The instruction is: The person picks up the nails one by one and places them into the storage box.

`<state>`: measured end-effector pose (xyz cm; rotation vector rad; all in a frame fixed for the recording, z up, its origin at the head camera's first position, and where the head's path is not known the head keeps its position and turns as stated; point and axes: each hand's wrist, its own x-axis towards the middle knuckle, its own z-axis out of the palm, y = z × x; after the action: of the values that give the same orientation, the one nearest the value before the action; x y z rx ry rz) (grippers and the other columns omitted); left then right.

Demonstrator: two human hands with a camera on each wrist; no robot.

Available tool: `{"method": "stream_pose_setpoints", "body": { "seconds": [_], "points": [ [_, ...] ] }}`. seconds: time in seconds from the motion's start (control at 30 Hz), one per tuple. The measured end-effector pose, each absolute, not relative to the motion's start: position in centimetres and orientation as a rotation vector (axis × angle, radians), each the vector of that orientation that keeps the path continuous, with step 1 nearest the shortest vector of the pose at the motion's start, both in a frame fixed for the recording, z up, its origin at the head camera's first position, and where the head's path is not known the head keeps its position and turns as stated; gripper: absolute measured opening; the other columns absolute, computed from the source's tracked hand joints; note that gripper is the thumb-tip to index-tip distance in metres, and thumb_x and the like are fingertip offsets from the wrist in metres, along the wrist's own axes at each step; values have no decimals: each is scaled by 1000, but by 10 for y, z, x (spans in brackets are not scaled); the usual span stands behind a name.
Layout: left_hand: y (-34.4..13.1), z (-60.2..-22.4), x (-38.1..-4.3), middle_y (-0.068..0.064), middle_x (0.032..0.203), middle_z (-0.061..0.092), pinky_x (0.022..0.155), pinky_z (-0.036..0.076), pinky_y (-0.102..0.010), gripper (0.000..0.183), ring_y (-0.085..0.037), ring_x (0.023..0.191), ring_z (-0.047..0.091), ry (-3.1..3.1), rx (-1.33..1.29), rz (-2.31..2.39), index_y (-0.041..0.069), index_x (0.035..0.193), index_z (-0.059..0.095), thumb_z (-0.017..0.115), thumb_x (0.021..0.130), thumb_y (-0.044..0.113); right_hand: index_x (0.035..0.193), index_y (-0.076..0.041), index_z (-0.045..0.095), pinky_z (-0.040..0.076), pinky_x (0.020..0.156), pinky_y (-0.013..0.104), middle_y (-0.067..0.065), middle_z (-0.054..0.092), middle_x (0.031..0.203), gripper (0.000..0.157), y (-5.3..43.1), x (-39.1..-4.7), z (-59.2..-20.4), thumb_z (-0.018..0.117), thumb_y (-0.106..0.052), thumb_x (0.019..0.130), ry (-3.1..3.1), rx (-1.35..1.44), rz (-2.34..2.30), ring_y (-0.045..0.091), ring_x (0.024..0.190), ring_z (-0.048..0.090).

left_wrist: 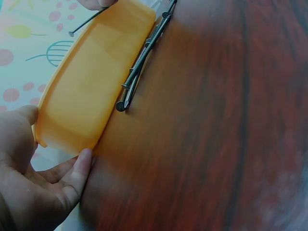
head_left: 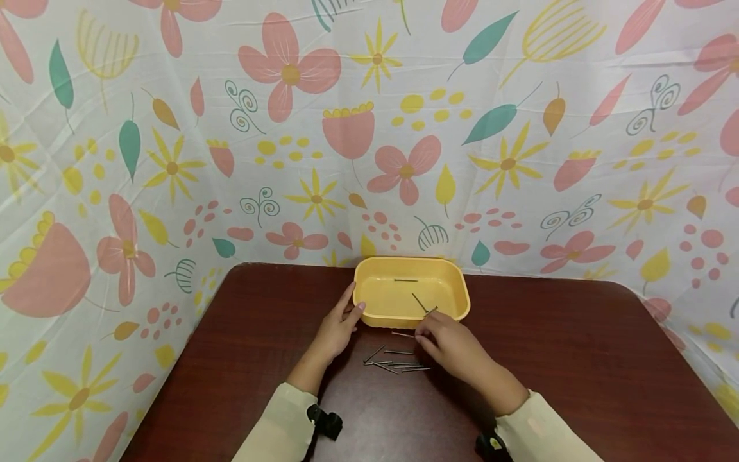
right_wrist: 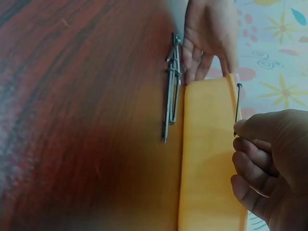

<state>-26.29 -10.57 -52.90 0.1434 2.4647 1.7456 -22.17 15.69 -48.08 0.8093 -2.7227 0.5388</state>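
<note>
A yellow plastic tray (head_left: 369, 319) stands near the back edge of the table. At its left end my left hand (head_left: 333, 327) holds the front corner, thumb up at the rim and fingers along the outer wall. My right hand (head_left: 453, 343) is at the tray's front right side. Between thumb and forefinger it pinches a dark nail (right_wrist: 237, 106), whose flat head points away from the fingertips, toward the left hand. Inside the tray lie a nail (head_left: 406, 280) near the back and another nail (head_left: 418, 301) farther forward. Several loose nails (head_left: 398, 366) lie in front of the tray.
The dark reddish-brown table (head_left: 577, 385) reaches out on both sides of the tray. Right behind it hangs a flowered cloth (head_left: 404, 128), which also closes off the left side. Each sleeve carries a black wrist strap (head_left: 326, 422).
</note>
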Motion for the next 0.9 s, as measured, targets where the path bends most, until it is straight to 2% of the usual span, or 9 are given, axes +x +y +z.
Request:
{"method": "stream_pose_setpoints", "body": {
  "seconds": [0.23, 0.63, 0.9],
  "points": [
    [-106, -532, -263, -4, 122, 61, 85, 54, -33, 62, -21, 113, 61, 2490, 144, 1742, 51, 149, 19, 47, 94, 61, 87, -19, 67, 50, 69, 27, -9, 58, 83, 6, 159, -228, -477, 74, -18, 86, -2650, 739, 559, 5, 76, 56],
    [-105, -531, -263, -5, 128, 61, 85, 54, -32, 62, -20, 116, 60, 2511, 113, 1733, 54, 148, 20, 47, 93, 63, 87, -15, 66, 51, 67, 28, -2, 59, 84, 5, 163, -245, -472, 72, -14, 87, -2564, 665, 629, 11, 75, 57],
    [-105, -531, -263, -4, 129, 60, 85, 54, -32, 62, -19, 116, 60, 2516, 111, 1719, 54, 148, 19, 46, 93, 63, 91, -13, 67, 51, 68, 28, -2, 58, 86, 6, 160, -251, -472, 66, -19, 92, -2625, 633, 635, 10, 78, 57]
  ]
}}
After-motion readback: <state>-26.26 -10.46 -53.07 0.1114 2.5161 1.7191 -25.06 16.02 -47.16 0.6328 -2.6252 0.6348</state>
